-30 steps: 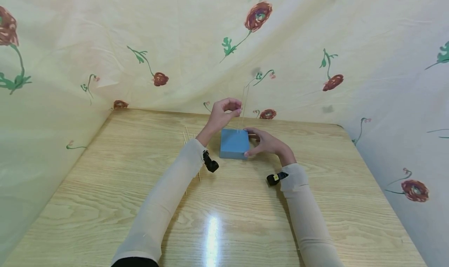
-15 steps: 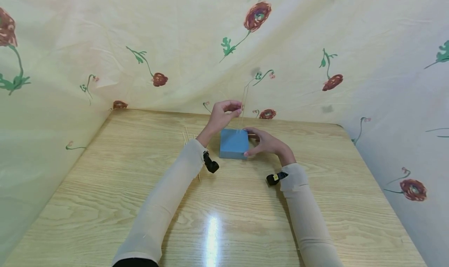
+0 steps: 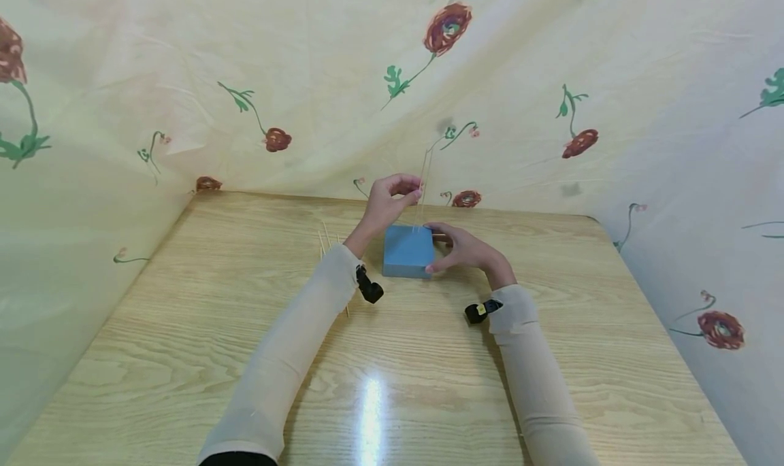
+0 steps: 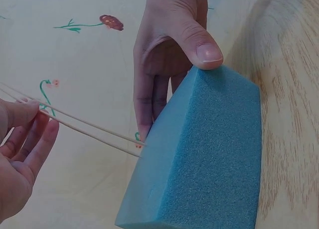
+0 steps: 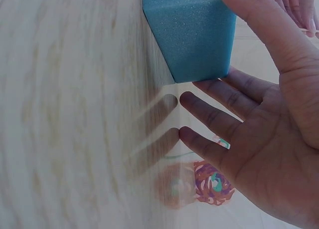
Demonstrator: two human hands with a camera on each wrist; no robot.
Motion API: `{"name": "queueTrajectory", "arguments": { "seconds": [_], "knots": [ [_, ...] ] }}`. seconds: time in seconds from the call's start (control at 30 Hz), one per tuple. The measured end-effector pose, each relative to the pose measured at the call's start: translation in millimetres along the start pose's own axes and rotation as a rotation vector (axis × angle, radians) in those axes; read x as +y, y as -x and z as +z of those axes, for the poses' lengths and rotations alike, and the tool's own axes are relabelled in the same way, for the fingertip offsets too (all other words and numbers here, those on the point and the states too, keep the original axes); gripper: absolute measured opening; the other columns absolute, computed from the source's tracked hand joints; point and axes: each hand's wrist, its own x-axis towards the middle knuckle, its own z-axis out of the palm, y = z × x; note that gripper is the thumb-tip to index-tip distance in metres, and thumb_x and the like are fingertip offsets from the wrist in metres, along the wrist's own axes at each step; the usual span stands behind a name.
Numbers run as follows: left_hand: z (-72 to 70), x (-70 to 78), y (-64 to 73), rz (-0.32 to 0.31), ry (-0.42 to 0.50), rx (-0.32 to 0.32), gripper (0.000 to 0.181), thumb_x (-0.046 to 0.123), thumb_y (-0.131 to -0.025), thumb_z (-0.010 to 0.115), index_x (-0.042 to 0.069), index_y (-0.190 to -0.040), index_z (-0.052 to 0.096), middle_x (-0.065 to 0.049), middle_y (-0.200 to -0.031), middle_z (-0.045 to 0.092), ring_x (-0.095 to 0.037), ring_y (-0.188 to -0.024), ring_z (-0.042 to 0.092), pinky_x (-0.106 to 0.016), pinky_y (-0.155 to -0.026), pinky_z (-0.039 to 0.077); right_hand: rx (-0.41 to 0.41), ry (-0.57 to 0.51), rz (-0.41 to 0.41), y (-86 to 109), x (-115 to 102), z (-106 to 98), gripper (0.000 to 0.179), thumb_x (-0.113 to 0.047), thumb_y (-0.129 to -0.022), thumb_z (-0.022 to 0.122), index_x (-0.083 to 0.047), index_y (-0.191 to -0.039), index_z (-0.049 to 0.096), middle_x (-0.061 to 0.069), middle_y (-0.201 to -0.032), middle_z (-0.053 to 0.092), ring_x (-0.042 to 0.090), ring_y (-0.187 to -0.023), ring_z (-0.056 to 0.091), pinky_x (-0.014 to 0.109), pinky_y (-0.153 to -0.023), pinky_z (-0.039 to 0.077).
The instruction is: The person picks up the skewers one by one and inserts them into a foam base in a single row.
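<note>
nearest the person, two pale sleeves (image 3: 269, 377) reach forward over the wooden table (image 3: 416, 398), a small black camera (image 3: 369, 286) on the left wrist and another on the right. past the left camera, loose sticks (image 3: 326, 233) lie partly hidden by the left forearm, running roughly away from the person. farther on, the blue block (image 3: 408, 248) sits flat on the table, its squarish top facing up and one side facing the person. the right hand (image 3: 468, 250) grips it from the right, thumb at the near corner, fingers round the far side. at its far edge two thin sticks (image 4: 96, 137) stand in the top, long axes near upright, upper ends leaning slightly right, almost parallel. the left hand (image 3: 387, 199) pinches one partway up. behind hangs flowered cloth (image 3: 343, 64).
</note>
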Motion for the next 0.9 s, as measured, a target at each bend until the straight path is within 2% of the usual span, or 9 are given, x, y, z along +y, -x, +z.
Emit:
{"name": "queueTrajectory", "arguments": {
  "seconds": [0.13, 0.23, 0.33, 0.63, 0.8, 0.9],
  "knots": [
    [0.9, 0.5, -0.1, -0.003, -0.006, 0.016, 0.019, 0.002, -0.096, 0.069, -0.008, -0.111, 0.070, -0.024, -0.103, 0.072, -0.014, -0.083, 0.068, -0.030, -0.077, 0.063, -0.003, -0.004, -0.002, -0.4, -0.3, -0.3, 0.100, -0.015, -0.081, 0.088, -0.003, -0.159, 0.027, 0.019, -0.164, 0.031, 0.045, -0.152, 0.028, 0.061, -0.125, 0.024],
    [1.8, 0.5, 0.0, -0.006, -0.012, 0.021, 0.018, 0.002, -0.096, 0.069, -0.007, -0.111, 0.071, -0.023, -0.103, 0.072, -0.017, -0.085, 0.069, -0.026, -0.076, 0.062, -0.004, -0.006, -0.004, -0.5, -0.1, -0.4, 0.100, -0.015, -0.081, 0.088, -0.003, -0.160, 0.027, 0.019, -0.164, 0.031, 0.045, -0.152, 0.028, 0.061, -0.125, 0.024],
    [2.5, 0.6, 0.2, -0.015, -0.024, 0.026, 0.017, 0.003, -0.096, 0.069, -0.006, -0.110, 0.071, -0.022, -0.103, 0.072, -0.017, -0.085, 0.069, -0.030, -0.078, 0.063, -0.003, -0.007, -0.006, -0.6, 0.1, -0.3, 0.100, -0.014, -0.081, 0.088, -0.003, -0.159, 0.027, 0.020, -0.164, 0.031, 0.046, -0.151, 0.028, 0.061, -0.125, 0.024],
    [3.3, 1.5, 0.7, -0.023, -0.038, 0.041, 0.016, 0.003, -0.096, 0.069, -0.006, -0.109, 0.071, -0.022, -0.101, 0.072, -0.019, -0.083, 0.069, -0.056, -0.085, 0.060, -0.006, -0.012, -0.002, 0.4, -0.9, 0.3, 0.100, -0.015, -0.081, 0.088, -0.004, -0.160, 0.027, 0.020, -0.164, 0.030, 0.046, -0.152, 0.028, 0.062, -0.125, 0.023],
    [3.0, 0.1, 0.0, -0.028, -0.044, 0.042, 0.017, 0.004, -0.096, 0.070, -0.005, -0.110, 0.071, -0.021, -0.101, 0.072, -0.020, -0.083, 0.069, -0.055, -0.085, 0.061, -0.002, -0.003, 0.000, 0.1, -0.7, -0.2, 0.100, -0.016, -0.081, 0.088, -0.004, -0.159, 0.028, 0.019, -0.164, 0.031, 0.045, -0.152, 0.028, 0.061, -0.125, 0.023],
    [2.8, -1.1, -0.8, -0.032, -0.045, 0.044, 0.016, 0.005, -0.096, 0.070, -0.003, -0.109, 0.071, -0.020, -0.102, 0.072, -0.023, -0.085, 0.070, -0.048, -0.084, 0.063, -0.002, -0.003, 0.003, -0.1, -0.5, -0.2, 0.100, -0.016, -0.081, 0.088, -0.004, -0.160, 0.028, 0.019, -0.165, 0.030, 0.045, -0.152, 0.028, 0.061, -0.125, 0.023]
  ]
}}
